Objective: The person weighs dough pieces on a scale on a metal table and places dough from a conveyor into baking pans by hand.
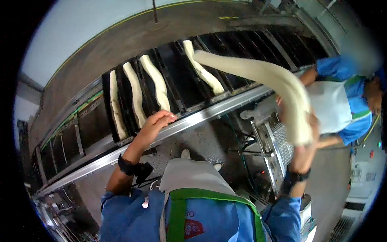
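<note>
A long pale, dough-like strip (258, 74) hangs in the air over the conveyor, its near end in my right hand (304, 145), fingers wrapped round it. Its far end overlaps another pale strip (205, 74) lying on the belt. My left hand (158, 122) rests at the conveyor's metal edge, at the near end of a strip (156, 78); its fingers are close together, and whether they grip anything is hard to see. Two more strips, one (135, 92) beside the other (116, 105), lie to the left in black compartments.
The conveyor (201, 117) runs from lower left to upper right, with a metal rail along its near side. A co-worker (334, 103) in blue with a white apron stands at the right, arms toward the belt. A metal frame (272, 149) stands below the rail.
</note>
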Motion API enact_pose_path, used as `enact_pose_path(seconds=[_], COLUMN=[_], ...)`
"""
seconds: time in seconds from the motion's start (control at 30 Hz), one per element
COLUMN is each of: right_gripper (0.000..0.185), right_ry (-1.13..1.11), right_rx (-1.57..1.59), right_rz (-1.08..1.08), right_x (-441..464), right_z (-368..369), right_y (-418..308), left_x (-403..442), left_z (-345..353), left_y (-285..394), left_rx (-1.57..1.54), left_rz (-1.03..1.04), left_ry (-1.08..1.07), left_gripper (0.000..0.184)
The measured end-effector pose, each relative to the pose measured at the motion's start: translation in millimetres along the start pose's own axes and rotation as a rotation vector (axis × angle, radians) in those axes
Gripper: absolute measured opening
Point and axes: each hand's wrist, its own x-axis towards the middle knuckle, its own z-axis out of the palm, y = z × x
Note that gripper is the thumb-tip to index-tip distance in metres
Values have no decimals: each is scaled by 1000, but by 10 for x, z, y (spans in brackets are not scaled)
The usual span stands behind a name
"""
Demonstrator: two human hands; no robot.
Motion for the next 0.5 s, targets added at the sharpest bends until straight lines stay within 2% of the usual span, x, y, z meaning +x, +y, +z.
enact_pose_path(seconds=[0.03, 0.07, 0.1, 0.13, 0.17, 0.2, 0.27, 0.33, 0.37, 0.4, 0.47, 0.5], right_gripper=[56, 47, 41, 42, 53, 59, 54, 47, 42, 39, 37, 32], right_ry=[-386, -473, -632, -728, -873, -823, -934, -1058, -1042, -1031, -1026, -990], right_rx=[76, 191, 213, 31, -146, -366, -380, -328, -294, -329, -315, -326], right_rz=[264, 344, 370, 378, 427, 401, 324, 400, 395, 461, 512, 481], right_x=[318, 410, 612, 739, 856, 839, 904, 956, 1001, 1078, 1221, 1252], right_z=[270, 698, 900, 1154, 1296, 1350, 1301, 1037, 851, 650, 221, 126], right_y=[42, 140, 578, 1014, 1443, 1747, 1950, 1714, 1744, 1739, 1764, 1795], left_x=[-68, -137, -152, -144, -152, -149, -62, 112, 230, 372, 680, 829], left_z=[-25, -61, -84, -123, -139, -119, -45, -15, -33, -1, 114, 82], left_y=[0, -33, -171, -288, -384, -496, -395, -360, -269, -260, -58, -3], left_rx=[-2, -6, 8, 8, 92, 168, 118, 378, 528, 538, 810, 808], left_rz=[-52, -108, -109, -120, -126, -127, -114, 73, 30, 85, 92, -22], left_ry=[86, 175, 219, 237, 262, 273, 351, 366, 302, 285, 205, 173], left_gripper=[22, 22, 20, 20, 19, 18, 14, 15, 17, 17, 16, 17])
